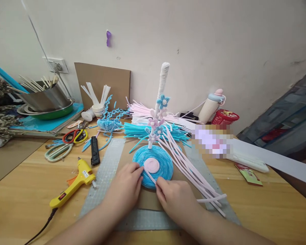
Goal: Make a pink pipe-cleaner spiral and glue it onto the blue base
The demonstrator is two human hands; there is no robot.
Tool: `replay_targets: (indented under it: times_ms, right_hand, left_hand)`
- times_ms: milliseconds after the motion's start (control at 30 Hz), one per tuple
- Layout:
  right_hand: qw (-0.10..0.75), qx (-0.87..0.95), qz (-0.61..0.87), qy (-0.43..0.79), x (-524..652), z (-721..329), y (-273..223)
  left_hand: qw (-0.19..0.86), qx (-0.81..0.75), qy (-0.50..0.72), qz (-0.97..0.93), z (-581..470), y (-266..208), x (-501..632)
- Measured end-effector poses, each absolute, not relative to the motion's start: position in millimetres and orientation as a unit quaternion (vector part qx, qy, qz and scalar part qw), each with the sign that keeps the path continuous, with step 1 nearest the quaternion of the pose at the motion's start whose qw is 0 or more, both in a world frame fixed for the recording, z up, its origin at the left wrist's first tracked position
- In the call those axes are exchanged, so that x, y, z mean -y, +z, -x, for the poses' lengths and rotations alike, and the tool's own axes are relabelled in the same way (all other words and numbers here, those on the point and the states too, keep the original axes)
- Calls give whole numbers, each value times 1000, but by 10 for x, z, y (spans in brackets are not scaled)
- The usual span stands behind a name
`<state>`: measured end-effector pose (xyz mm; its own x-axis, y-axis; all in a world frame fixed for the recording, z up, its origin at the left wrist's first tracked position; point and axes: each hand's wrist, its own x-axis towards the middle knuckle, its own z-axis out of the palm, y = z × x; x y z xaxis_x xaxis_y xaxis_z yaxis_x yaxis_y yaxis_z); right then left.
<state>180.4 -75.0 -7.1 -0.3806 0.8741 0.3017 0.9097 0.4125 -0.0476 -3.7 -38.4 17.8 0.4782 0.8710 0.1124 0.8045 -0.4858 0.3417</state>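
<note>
A round blue disc (165,160) of coiled pipe cleaners lies in front of me, with a pink spiral (152,165) at its middle. From the spiral, a pink pipe cleaner (150,176) runs down to my right hand (177,194), which is closed in a pinch on it. My left hand (126,183) is closed too, fingertips pressing that strand at the spiral's left edge. Behind the disc rises a white-wrapped stem (163,80) bearing blue and pink fuzzy flowers (158,122). Whether the stem joins the disc cannot be told.
A cardboard sheet (149,203) and grey cutting mat (135,217) lie underneath. Loose pink pipe cleaners (191,166) stretch rightward; blue ones (132,131) lie behind. At left are a yellow glue gun (78,180), scissors (60,152) and a black cutter (95,151).
</note>
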Motion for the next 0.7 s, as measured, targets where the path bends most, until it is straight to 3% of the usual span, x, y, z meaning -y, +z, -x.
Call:
replay_targets:
  times_ms: [300, 700]
  right_hand:
    - [161, 836, 525, 16, 712, -1823, 15]
    - [114, 835, 538, 33, 668, -1900, 61]
  left_hand:
    - [65, -478, 108, -869, 34, 149, 396]
    - [-1, -445, 90, -891, 54, 111, 325]
